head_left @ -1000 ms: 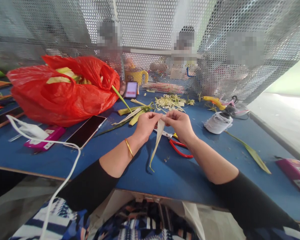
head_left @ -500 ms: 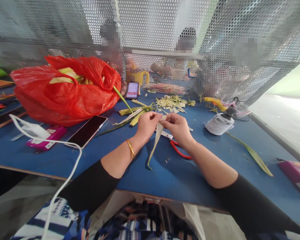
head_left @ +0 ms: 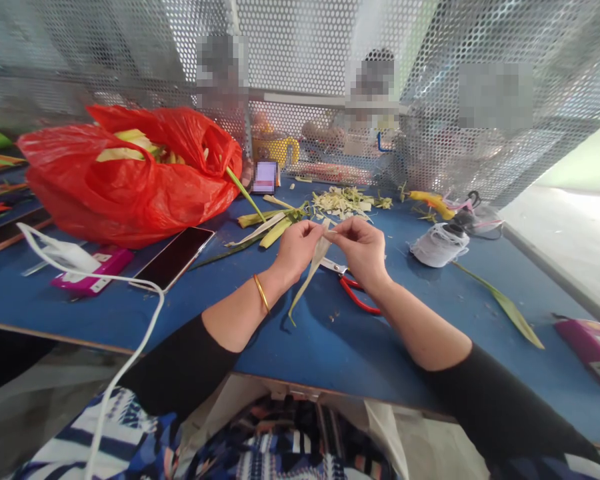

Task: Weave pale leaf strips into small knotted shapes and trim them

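Observation:
A pale, dry husk strip (head_left: 314, 264) hangs between my hands, its narrow greenish tip pointing down toward me. My left hand (head_left: 298, 250), with a gold bangle at the wrist, is closed in a pinch on its upper end. My right hand (head_left: 361, 248) pinches the same end from the right, fingertips close to those of the left. Scissors with red handles (head_left: 356, 297) lie on the blue table below my right hand, their blades partly behind the strip. Beyond my hands are a heap of cut pale pieces (head_left: 343, 202) and several green and yellow husks (head_left: 276, 232).
A red plastic bag (head_left: 130, 193) of husks stands at left, near a phone (head_left: 176, 257) and a white cable (head_left: 150, 327). White thread (head_left: 439, 245) stands at right, with a leaf (head_left: 517, 317) and purple box (head_left: 593, 347) beyond. Perforated metal panels (head_left: 310, 53) rise behind; people sit past them.
The strip's lower tip has swung a little left and up. My right hand's fingers have shifted at the strip's top, and the view has moved slightly.

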### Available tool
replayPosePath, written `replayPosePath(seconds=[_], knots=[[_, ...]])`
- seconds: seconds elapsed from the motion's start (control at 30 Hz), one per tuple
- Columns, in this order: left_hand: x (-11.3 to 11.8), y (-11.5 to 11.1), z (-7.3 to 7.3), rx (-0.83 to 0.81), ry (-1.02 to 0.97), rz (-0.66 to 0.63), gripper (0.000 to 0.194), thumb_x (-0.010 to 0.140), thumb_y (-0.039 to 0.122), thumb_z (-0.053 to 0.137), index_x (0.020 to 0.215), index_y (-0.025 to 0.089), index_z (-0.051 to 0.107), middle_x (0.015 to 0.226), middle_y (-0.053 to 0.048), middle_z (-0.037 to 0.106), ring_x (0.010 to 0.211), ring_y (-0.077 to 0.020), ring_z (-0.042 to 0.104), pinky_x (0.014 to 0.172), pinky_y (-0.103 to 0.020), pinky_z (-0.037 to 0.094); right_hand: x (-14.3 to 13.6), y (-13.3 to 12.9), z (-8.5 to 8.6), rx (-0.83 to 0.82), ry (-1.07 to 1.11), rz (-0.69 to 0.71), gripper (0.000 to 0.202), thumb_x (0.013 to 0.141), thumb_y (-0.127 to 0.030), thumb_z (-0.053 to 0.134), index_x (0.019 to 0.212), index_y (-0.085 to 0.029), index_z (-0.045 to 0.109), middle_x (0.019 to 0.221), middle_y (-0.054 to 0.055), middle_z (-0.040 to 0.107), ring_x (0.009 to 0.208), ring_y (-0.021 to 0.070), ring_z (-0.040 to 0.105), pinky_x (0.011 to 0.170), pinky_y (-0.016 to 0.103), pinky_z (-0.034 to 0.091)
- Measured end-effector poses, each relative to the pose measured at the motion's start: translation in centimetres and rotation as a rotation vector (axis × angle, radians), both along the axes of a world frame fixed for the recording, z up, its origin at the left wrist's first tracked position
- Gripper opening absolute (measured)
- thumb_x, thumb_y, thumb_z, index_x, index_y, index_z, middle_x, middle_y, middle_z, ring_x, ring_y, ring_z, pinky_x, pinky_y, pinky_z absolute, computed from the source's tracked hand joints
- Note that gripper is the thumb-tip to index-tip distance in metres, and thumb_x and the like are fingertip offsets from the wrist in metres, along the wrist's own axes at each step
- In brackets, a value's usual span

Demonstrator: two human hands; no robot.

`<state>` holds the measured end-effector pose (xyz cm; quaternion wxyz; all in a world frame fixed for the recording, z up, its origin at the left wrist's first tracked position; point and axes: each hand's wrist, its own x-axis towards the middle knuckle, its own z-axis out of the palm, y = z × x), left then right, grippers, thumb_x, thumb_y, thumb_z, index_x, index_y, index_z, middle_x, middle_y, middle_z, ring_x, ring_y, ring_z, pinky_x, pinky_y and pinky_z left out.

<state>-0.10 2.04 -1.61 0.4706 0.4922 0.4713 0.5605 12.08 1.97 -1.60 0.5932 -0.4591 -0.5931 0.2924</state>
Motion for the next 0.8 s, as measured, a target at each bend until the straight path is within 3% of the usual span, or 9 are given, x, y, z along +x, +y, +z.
replayPosePath(seconds=[0.17, 0.37, 0.57, 0.73, 0.8], knots=[[-0.2, 0.39, -0.18, 0.072, 0.088, 0.071, 0.019, 0.08, 0.019, 0.063, 0.062, 0.017, 0.061, 0.06, 0.003, 0.058, 0.062, -0.0115, 0.05, 0.063, -0.024, 0.04, -0.39, -0.47, -0.01, -0.038, -0.048, 0.033, 0.019, 0.066, -0.032, 0.073, 0.064, -0.019, 0.059, 0.058, -0.004, 0.054, 0.056, 0.0099, 0.043, 0.054, 0.026, 0.035], [-0.07, 0.14, -0.14, -0.008, -0.005, 0.046, 0.018, 0.082, 0.02, 0.062, 0.065, 0.017, 0.059, 0.059, 0.004, 0.055, 0.054, -0.0101, 0.048, 0.054, -0.023, 0.038, -0.52, -0.17, -0.52, -0.18, 0.025, 0.097, 0.022, 0.064, -0.035, 0.071, 0.061, -0.02, 0.054, 0.053, -0.005, 0.053, 0.052, 0.0094, 0.046, 0.054, 0.025, 0.039], [0.19, -0.41, 0.38, -0.144, -0.064, -0.05, 0.023, 0.085, 0.021, 0.059, 0.063, 0.017, 0.056, 0.056, 0.003, 0.053, 0.049, -0.0098, 0.048, 0.047, -0.022, 0.035, -0.15, -0.07, -0.25, -0.123, -0.032, -0.014, 0.019, 0.067, -0.029, 0.069, 0.061, -0.021, 0.054, 0.052, -0.006, 0.051, 0.049, 0.0091, 0.041, 0.051, 0.025, 0.035], [0.01, 0.19, -0.24, -0.054, -0.042, 0.019, 0.021, 0.08, 0.018, 0.063, 0.06, 0.017, 0.057, 0.052, 0.006, 0.048, 0.05, -0.0086, 0.041, 0.053, -0.023, 0.034, -0.26, -0.75, -0.04, 0.122, -0.247, -0.017, 0.015, 0.075, -0.027, 0.065, 0.064, -0.021, 0.056, 0.062, -0.003, 0.058, 0.059, 0.0117, 0.048, 0.06, 0.027, 0.04], [-0.12, 0.47, -0.48, -0.014, -0.023, 0.038, 0.021, 0.079, 0.018, 0.063, 0.059, 0.017, 0.057, 0.054, 0.005, 0.05, 0.053, -0.0091, 0.043, 0.056, -0.023, 0.035, -0.38, -0.87, -0.11, 0.139, -0.272, 0.002, 0.013, 0.075, -0.027, 0.065, 0.067, -0.021, 0.056, 0.064, -0.002, 0.058, 0.06, 0.0119, 0.048, 0.061, 0.027, 0.04]])
